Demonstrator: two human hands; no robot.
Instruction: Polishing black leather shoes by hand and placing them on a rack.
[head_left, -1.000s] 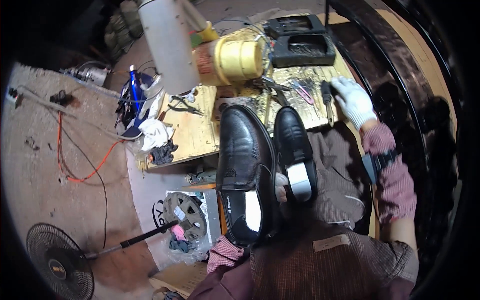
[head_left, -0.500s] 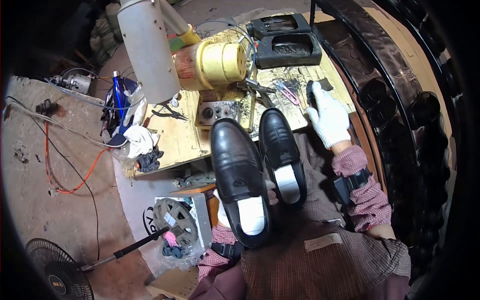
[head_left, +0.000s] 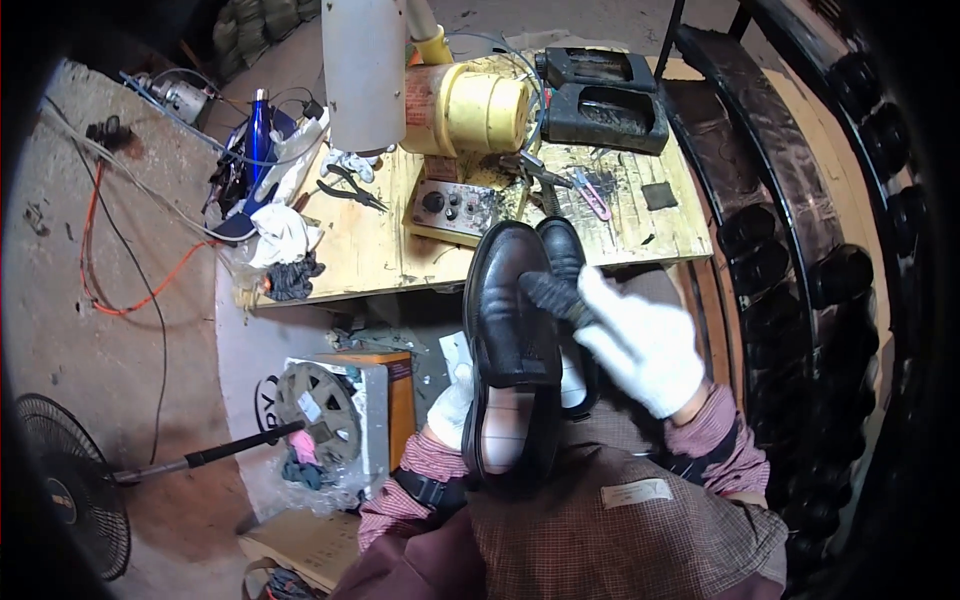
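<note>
A black leather loafer [head_left: 508,300] with a pale insole is held over my lap, toe pointing away. My left hand [head_left: 452,408], in a white glove, grips it from the left and below; most of the fingers are hidden behind the shoe. A second black loafer [head_left: 562,248] lies just right of the first and partly behind it; its support is hidden. My right hand [head_left: 645,345], also white-gloved, is closed on a small dark oblong pad [head_left: 555,297], whose exact kind I cannot make out. The pad's tip meets the right side of the first loafer's upper.
The worktable [head_left: 370,250] carries a control box [head_left: 450,208], pliers [head_left: 350,188], a pink-handled cutter [head_left: 592,195], a dark square patch [head_left: 658,196] and black holders [head_left: 605,110]. A lamp-like white cylinder [head_left: 362,75] hangs above. Shoe racks [head_left: 770,170] stand right, a fan [head_left: 70,490] lower left.
My right hand has come from the table's right side to the loafer, bringing the dark pad. The first loafer has shifted slightly right, and the whole view has turned a little.
</note>
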